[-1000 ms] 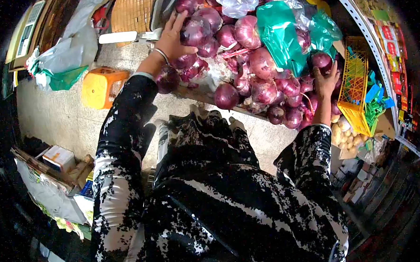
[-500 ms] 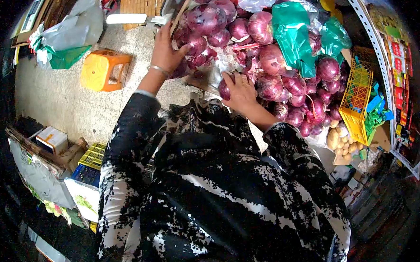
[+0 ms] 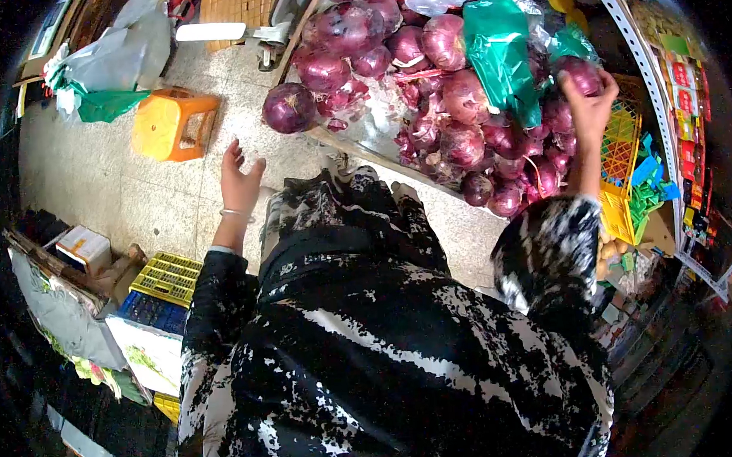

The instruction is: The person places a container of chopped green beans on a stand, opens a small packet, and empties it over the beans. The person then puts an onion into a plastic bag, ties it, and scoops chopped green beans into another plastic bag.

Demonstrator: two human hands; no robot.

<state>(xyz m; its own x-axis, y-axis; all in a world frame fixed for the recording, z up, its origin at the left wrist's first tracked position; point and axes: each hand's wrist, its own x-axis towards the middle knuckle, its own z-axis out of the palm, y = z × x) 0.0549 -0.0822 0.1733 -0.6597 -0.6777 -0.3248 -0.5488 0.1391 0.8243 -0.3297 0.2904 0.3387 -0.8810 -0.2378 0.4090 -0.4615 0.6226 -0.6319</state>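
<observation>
Many red onions (image 3: 463, 145) lie heaped on a wooden-edged stand in front of me. My right hand (image 3: 588, 105) has its fingers wrapped round a red onion (image 3: 577, 75) at the heap's right side, beside the green plastic bags (image 3: 498, 56). Off the stand, above the floor, my left hand (image 3: 241, 181) is empty with its fingers apart. A large dark onion (image 3: 288, 108) rests at the stand's left corner, up and to the right of my left hand. Loose skins (image 3: 344, 100) are scattered near it.
An orange stool (image 3: 162, 127) stands on the tiled floor at left. Beyond it hangs a clear and green bag (image 3: 118, 72). A yellow basket (image 3: 622, 145) and a white perforated metal post (image 3: 639, 40) are at right. Crates (image 3: 166, 280) sit at lower left.
My left hand has left the onions and come down over the floor. My right hand has gone from the front edge to the right side, where it grips an onion.
</observation>
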